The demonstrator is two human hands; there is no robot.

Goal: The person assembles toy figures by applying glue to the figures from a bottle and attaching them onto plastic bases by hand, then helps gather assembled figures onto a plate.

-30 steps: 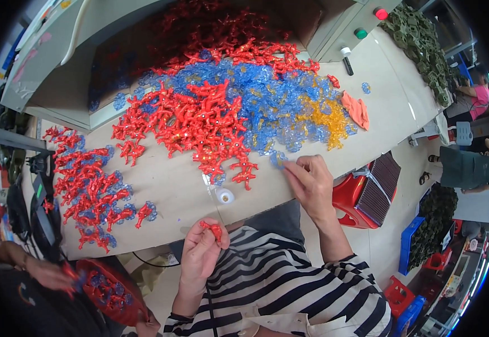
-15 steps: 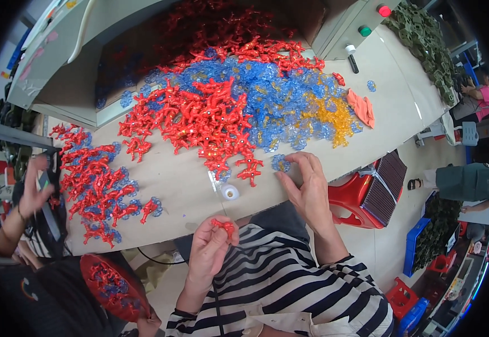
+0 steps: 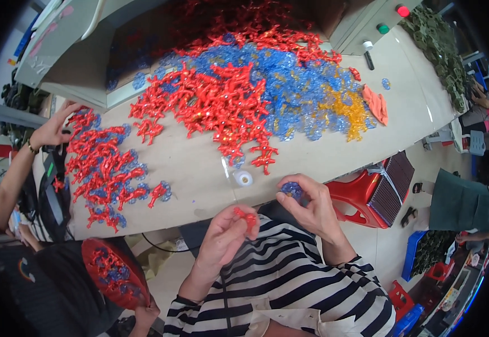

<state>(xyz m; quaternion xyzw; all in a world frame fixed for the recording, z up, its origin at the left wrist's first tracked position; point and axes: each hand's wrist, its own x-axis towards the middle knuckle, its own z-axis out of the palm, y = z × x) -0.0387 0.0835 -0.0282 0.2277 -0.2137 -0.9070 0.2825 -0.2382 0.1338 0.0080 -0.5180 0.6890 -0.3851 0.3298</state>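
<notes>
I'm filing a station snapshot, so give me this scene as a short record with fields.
Left hand: holds a red piece
Right hand: holds a translucent blue piece
Main heap: red figures, blue pieces, yellow pieces
Left cluster: red and blue pieces
Near the hands: white round object on the table
Co-worker's hand: at the left cluster's far end

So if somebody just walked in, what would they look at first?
Probably the big pile of shiny red figures, heaped in the middle of the table. Just right of it spreads a heap of clear blue pieces with a yellow patch at its right end. Closer in, by the striped shirt, the left hand holds one small red figure and the right hand a blue piece.
</notes>
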